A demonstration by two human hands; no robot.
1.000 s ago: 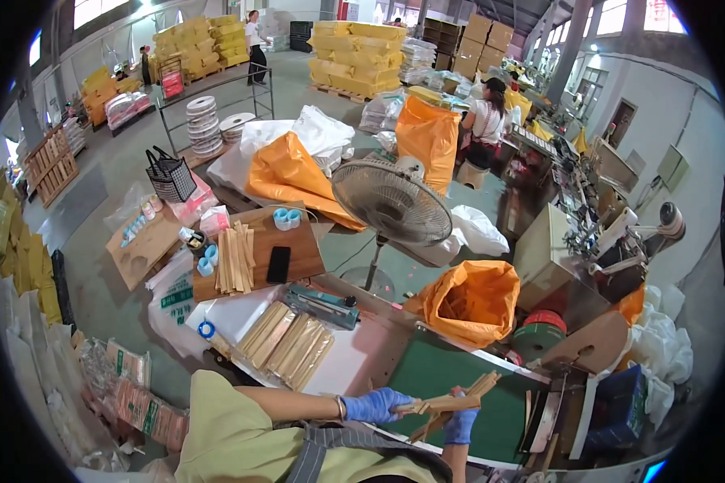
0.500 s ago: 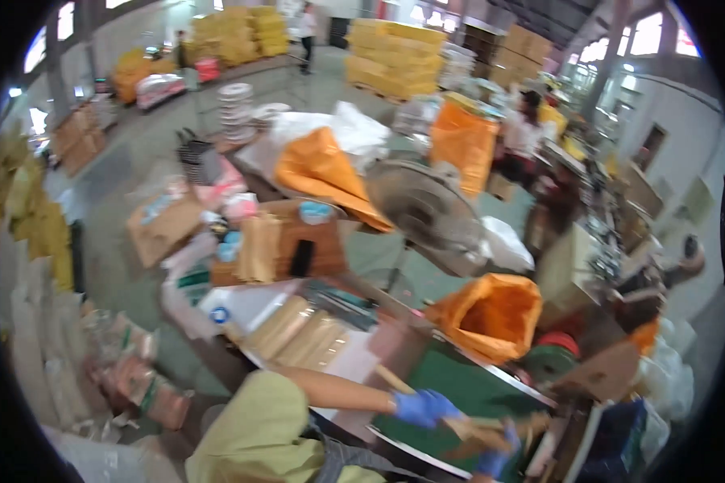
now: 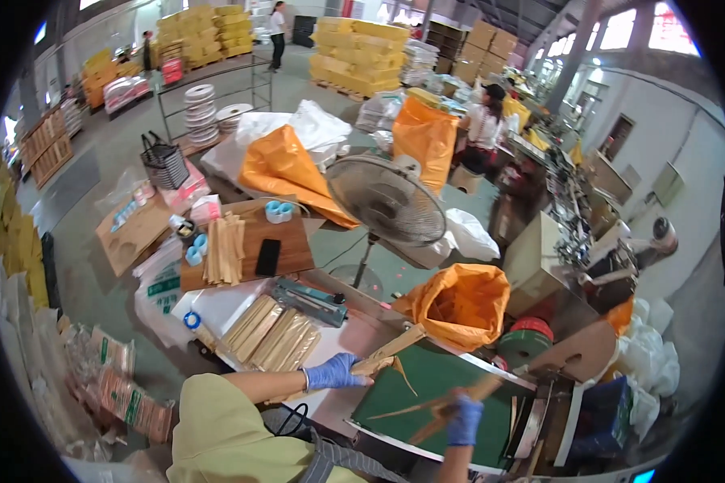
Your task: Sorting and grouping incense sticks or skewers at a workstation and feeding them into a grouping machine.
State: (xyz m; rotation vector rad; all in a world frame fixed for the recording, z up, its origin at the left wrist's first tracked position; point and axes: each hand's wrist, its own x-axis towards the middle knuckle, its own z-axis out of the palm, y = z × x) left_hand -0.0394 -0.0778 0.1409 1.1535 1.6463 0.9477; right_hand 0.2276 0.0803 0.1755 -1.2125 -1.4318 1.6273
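Note:
My left hand [image 3: 330, 372], in a blue glove, is closed around a bundle of flat tan wooden strips [image 3: 395, 344] at the left edge of a green work surface [image 3: 391, 402]. A thin bent sliver hangs from that bundle. Farther right, over the green surface, my blue-gloved right hand [image 3: 464, 420] grips more tan strips [image 3: 427, 409], which fan out to the left and are smeared by motion. Left of the green surface, packs of similar strips in clear wrap [image 3: 282, 346] lie on a white tabletop.
An orange sack [image 3: 459, 302] gapes open behind the green surface, near a standing fan [image 3: 387, 201]. Loose strips [image 3: 224, 249], a phone [image 3: 268, 258] and blue tape rolls [image 3: 279, 211] lie on a brown board. Machinery [image 3: 620, 258] lines the right; a person [image 3: 485, 121] sits farther back.
The view has shifted and sharpened. My hands, close together before, are now apart: the left holds its bundle farther left, while the right has its own strips over the green surface.

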